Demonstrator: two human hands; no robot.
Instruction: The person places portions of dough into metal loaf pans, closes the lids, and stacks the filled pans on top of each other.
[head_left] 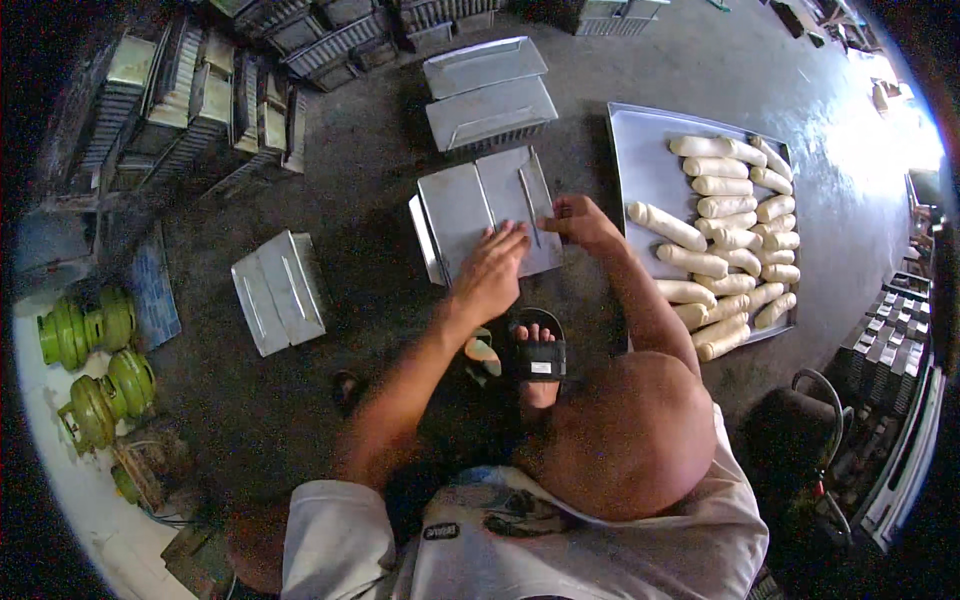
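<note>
A set of metal loaf pans (431, 245) sits on the floor in front of me, with flat silver lids (456, 200) over it. My left hand (493, 268) rests on the lids near their front edge, fingers stretched out. At the right end, my right hand (584, 224) has its fingers curled on the edge of the rightmost lid (537, 190), which sits slightly askew. To the right, a wide metal tray (640, 165) holds several pale dough rolls (722, 207), most of them lying in rough rows on its right side.
Another lidded pan set (280, 292) stands at the left, and one more (490, 95) lies beyond the middle one. Stacked pans (190, 100) fill the far left. Green gas cylinders (105, 390) line the left wall. Dark metal pans (890, 335) are piled at the right. My sandalled foot (540, 355) is close by.
</note>
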